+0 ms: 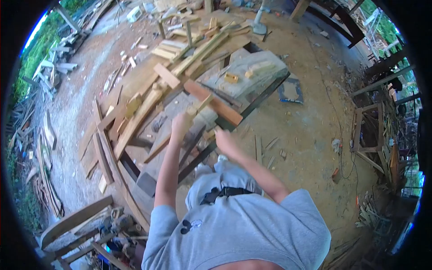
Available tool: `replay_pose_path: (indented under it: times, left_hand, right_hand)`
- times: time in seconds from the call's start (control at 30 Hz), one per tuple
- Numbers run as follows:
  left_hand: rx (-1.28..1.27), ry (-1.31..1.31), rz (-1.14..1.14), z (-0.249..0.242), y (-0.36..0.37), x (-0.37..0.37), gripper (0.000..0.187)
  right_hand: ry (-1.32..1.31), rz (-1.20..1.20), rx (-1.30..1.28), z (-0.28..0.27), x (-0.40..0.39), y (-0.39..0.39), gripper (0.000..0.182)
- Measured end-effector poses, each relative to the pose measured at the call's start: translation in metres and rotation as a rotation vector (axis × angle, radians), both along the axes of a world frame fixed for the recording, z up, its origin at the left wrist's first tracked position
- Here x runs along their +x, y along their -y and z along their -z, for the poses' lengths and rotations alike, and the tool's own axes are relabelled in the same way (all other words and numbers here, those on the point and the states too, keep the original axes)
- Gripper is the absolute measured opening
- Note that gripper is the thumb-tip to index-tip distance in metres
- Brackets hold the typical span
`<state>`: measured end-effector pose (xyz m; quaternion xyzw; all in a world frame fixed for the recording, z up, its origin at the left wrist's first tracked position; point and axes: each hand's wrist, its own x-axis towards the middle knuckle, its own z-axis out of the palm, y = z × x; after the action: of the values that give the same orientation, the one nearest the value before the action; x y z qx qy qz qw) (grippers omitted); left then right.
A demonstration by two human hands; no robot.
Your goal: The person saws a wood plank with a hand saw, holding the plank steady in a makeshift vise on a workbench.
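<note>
My left hand (181, 123) is closed in a fist over the workbench, at the near end of a short pale wooden piece (205, 102) that slants up to the right. Just beyond, a reddish-brown board (220, 108) lies across the bench. My right hand (223, 138) is closed too, held lower and to the right by the bench's near edge. A small wood-coloured bit shows beside its fingers, but I cannot tell what they hold. Between the hands is a greyish block-like part (207, 118) on the bench.
A dusty bench top (265, 85) carries a small yellow wooden block (231, 78). Long timbers (148, 105) and offcuts are piled at the left and beyond. A blue-edged sack (290, 91) lies on the dirt floor. A wooden frame (370, 128) stands at right, with a cable nearby.
</note>
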<state>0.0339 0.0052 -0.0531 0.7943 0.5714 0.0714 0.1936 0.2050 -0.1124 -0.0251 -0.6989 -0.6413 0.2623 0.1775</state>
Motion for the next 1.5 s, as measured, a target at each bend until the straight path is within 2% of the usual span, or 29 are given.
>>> replay_pose_path:
  times: [0.03,0.1,0.2,0.33,0.4,0.53,0.63,0.7,0.73,0.8,0.87,1.07,1.17,1.27,1.37,1.5]
  left_hand:
    - [-0.025,-0.007,-0.013,0.002,0.003,-0.002,0.025]
    - [-0.057,-0.019,-0.051,-0.010,0.000,0.000,0.025]
    - [-0.104,-0.078,-0.059,-0.021,0.001,0.003,0.019]
    - [-0.085,-0.002,-0.058,-0.006,0.002,0.002,0.021]
    - [0.030,-0.023,-0.023,0.000,0.007,0.003,0.018]
    - [0.072,-0.023,-0.060,0.001,0.014,0.001,0.020]
    - [0.118,0.023,-0.136,-0.001,0.017,-0.008,0.026]
    - [0.398,0.002,-0.052,0.007,0.018,-0.014,0.036]
    - [0.393,0.004,-0.062,0.008,0.018,-0.012,0.036]
    - [0.174,-0.055,-0.044,0.009,0.016,-0.005,0.042]
    - [0.166,-0.043,-0.048,0.010,0.015,-0.004,0.043]
    - [0.168,-0.043,-0.093,0.009,0.019,0.000,0.042]
    - [0.216,-0.083,-0.117,0.015,0.018,0.001,0.042]
    - [0.232,-0.095,-0.122,0.014,0.017,0.000,0.042]
    - [0.223,-0.085,-0.108,0.015,0.019,0.000,0.041]
    - [0.130,-0.082,-0.125,0.011,0.016,0.001,0.044]
  right_hand:
    - [0.021,-0.036,-0.040,-0.017,-0.008,-0.014,0.029]
    - [0.078,-0.031,-0.051,-0.015,-0.019,-0.033,0.029]
    - [0.097,-0.046,-0.044,-0.014,-0.013,-0.016,0.031]
    - [0.057,0.011,-0.130,-0.024,0.005,0.027,0.030]
    - [0.060,-0.020,-0.121,-0.034,0.003,0.018,0.031]
    - [0.123,-0.053,-0.111,-0.029,-0.006,-0.010,0.025]
    - [0.131,-0.071,-0.120,-0.031,-0.005,-0.001,0.024]
    - [0.113,-0.076,-0.127,-0.018,-0.005,0.006,0.024]
    - [0.076,-0.057,-0.120,0.000,-0.005,0.009,0.024]
    - [0.044,-0.046,-0.120,0.023,-0.003,0.010,0.025]
    - [0.009,-0.002,-0.106,0.036,-0.004,0.002,0.031]
    - [0.072,-0.047,-0.068,0.011,-0.025,-0.044,0.032]
    - [0.018,-0.011,-0.160,0.018,-0.009,0.000,0.032]
    - [0.115,-0.069,-0.214,0.015,0.011,0.041,0.031]
    - [0.017,-0.081,-0.101,0.012,0.005,0.003,0.031]
    - [0.044,-0.087,-0.115,0.015,-0.019,-0.044,0.030]
